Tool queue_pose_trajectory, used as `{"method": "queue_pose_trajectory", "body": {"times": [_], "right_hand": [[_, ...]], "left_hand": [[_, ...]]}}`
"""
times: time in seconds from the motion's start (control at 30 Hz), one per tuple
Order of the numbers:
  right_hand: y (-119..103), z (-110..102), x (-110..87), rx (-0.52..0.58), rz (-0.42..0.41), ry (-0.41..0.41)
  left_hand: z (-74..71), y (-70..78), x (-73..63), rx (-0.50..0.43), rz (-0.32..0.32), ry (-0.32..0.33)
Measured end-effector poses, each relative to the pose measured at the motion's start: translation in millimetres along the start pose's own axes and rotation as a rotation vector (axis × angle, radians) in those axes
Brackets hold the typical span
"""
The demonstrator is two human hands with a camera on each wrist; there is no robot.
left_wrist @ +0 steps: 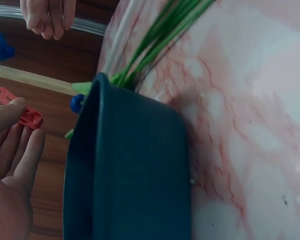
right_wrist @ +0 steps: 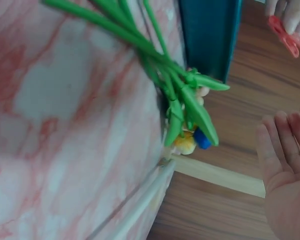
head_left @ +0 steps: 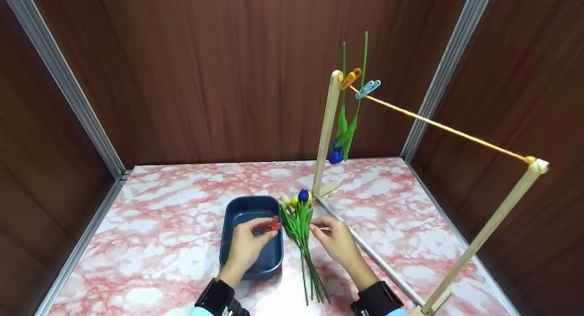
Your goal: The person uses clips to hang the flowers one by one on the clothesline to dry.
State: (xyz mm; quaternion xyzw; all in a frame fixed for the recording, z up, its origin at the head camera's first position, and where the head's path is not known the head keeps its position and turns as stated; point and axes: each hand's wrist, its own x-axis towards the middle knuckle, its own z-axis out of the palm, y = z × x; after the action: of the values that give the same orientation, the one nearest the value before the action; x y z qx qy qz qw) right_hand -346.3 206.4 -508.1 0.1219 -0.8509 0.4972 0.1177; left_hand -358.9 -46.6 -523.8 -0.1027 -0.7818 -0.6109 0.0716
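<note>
My left hand (head_left: 248, 243), raised over the dark blue basin (head_left: 226, 229), pinches a red clothespin (left_wrist: 31, 118) between thumb and fingers. To the right of the basin lies a bunch of artificial tulips (head_left: 299, 225), with green stems toward me and blue, yellow and pale blooms at the far end. My right hand (head_left: 335, 240) hovers beside the bunch, its fingers loosely bent. Nothing shows in its grasp in the right wrist view, where the fingers (right_wrist: 282, 142) stand apart from the tulip leaves.
A wooden stand with posts (head_left: 326, 133) holds a sloping cord (head_left: 438, 123) on the right. Two blue tulips (head_left: 336, 157) hang head-down from it, held by an orange clothespin (head_left: 350, 79) and a light blue clothespin (head_left: 367, 89). A white bar (head_left: 374, 252) runs along the stand's base.
</note>
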Motion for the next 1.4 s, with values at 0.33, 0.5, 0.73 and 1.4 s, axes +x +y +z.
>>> {"method": "queue_pose_trajectory", "body": {"times": [0.33,0.5,0.73,1.4], "right_hand": [[-10.9,1.1,7.8,0.032,-0.011,0.008],[-15.4,2.7,11.1,0.047,-0.01,0.008],[-23.0,5.1,14.7,0.084,0.01,-0.003],[-29.4,7.1,19.9,0.215,0.012,-0.105]], "left_hand": [[10.4,14.1,3.5,-0.042,0.014,0.0],[17.6,19.9,6.0,-0.062,0.019,-0.011],[28.8,28.8,6.1,-0.074,0.01,-0.021],[39.9,33.0,0.6,-0.083,0.038,-0.02]]}}
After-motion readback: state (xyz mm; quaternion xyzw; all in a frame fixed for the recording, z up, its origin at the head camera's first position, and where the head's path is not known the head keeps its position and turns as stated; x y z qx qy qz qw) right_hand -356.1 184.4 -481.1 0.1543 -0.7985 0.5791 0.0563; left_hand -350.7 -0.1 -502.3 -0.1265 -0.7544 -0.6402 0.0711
